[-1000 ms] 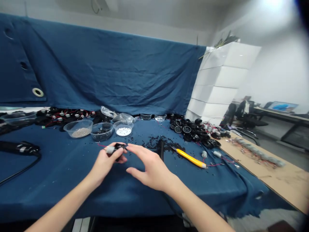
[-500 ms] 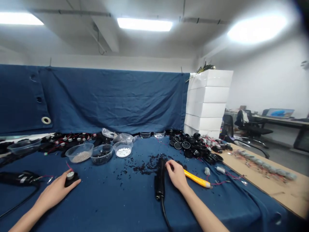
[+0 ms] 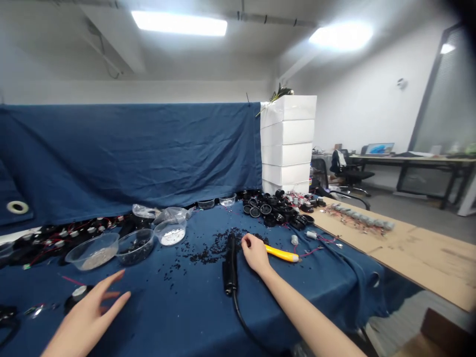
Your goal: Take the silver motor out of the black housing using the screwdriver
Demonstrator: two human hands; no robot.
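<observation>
Head view: blue-clothed table (image 3: 178, 317), bright office, both hands (image 3: 92, 317) released, empty.

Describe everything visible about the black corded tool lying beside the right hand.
The black corded tool is a slim, dark, stick-shaped device, plastic by its look, lying flat on the blue cloth with its length running away from the camera. A thick black cable leaves its near end and curves off toward the table edge. Its far tip sits among scattered small black bits. The right hand rests just to its right; whether they touch cannot be told.
</observation>
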